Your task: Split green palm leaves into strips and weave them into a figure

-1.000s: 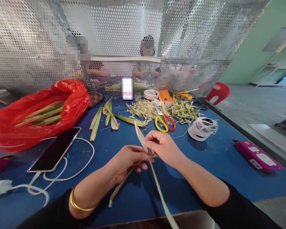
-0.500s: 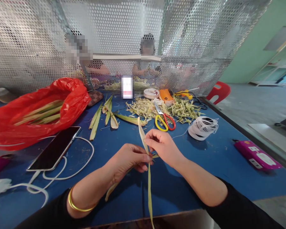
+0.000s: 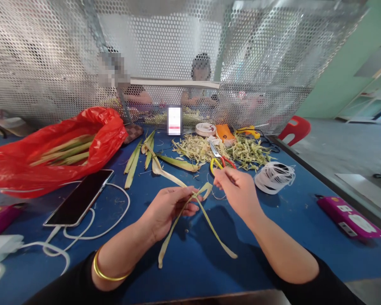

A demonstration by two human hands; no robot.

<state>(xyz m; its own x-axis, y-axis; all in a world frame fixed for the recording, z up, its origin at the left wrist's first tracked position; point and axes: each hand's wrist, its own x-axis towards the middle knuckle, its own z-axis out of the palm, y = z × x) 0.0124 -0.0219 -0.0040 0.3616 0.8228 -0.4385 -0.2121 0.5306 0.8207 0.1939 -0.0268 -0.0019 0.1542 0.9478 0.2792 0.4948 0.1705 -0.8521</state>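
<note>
My left hand (image 3: 174,207) pinches a crossing of pale green leaf strips (image 3: 214,228) above the table. One strip hangs towards the lower left, another towards the lower right, and a small loop stands up at the crossing. A longer pale strip runs from there back towards the leaf pile. Beside the loop, my right hand (image 3: 236,190) is closed with its fingertips together; what they hold, if anything, is hidden. Just behind it lie scissors (image 3: 215,150) with one yellow and one red handle, partly covered by the hand.
A red plastic bag (image 3: 104,123) with leaves stands left, near a phone (image 3: 79,197) on a white cable. Leaf scraps (image 3: 190,148), a tape roll (image 3: 205,129) and a white cord spool (image 3: 271,178) lie behind. A purple pouch (image 3: 346,216) is right. Behind the perforated screen (image 3: 174,34) people sit.
My right hand has left the strip near my left hand and moved right, towards the scissors. The strip that stood upright between my hands is now crossed and looped at my left fingers.
</note>
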